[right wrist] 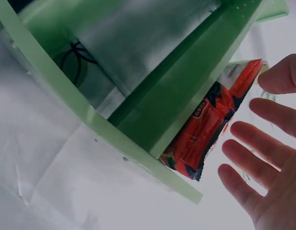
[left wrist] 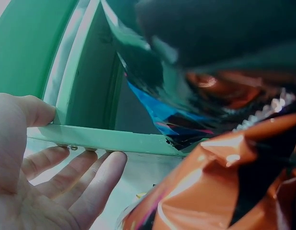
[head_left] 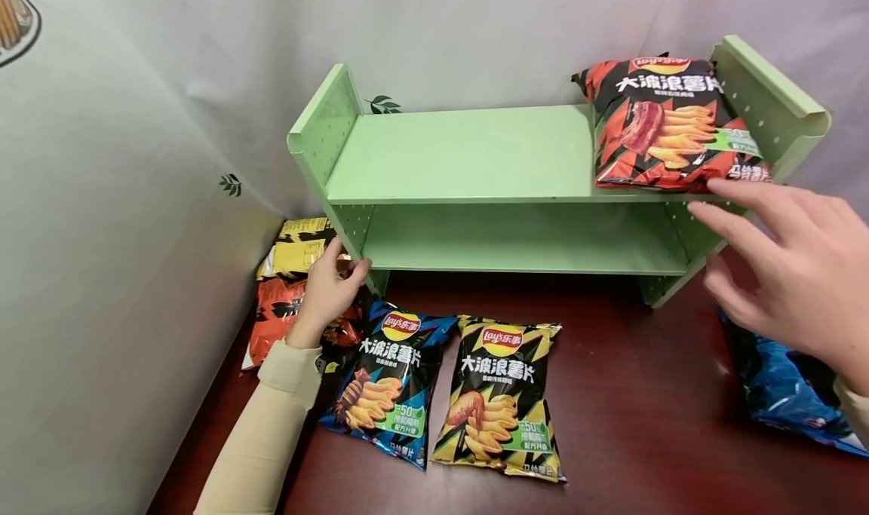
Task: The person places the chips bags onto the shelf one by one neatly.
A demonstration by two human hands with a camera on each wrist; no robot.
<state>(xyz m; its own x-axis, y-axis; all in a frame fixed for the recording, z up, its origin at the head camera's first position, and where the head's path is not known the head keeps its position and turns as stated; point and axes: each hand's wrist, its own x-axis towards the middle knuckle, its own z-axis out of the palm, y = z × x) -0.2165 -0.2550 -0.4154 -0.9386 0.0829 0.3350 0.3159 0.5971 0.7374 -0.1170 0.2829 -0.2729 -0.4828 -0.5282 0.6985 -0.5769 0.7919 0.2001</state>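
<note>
A light green two-tier shelf point(head_left: 462, 157) stands on the dark red table. My left hand point(head_left: 330, 289) holds the lower part of its left side panel; in the left wrist view the thumb lies on one face of the panel edge and the fingers point(left wrist: 93, 184) on the other. On the upper tier at the right leans a red and black bag of chips point(head_left: 679, 127). My right hand point(head_left: 794, 262), fingers spread and holding nothing, hovers by the shelf's right end, just below that bag. In the right wrist view the fingers point toward the chip bag point(right wrist: 198, 129).
In front of the shelf lie a blue bag of chips point(head_left: 387, 383) and a yellow and black one point(head_left: 502, 398). Left of the shelf, orange point(head_left: 274, 311) and yellow bags point(head_left: 299, 255) lie by the wall. Another blue bag point(head_left: 790, 383) lies at the right, partly behind my right hand.
</note>
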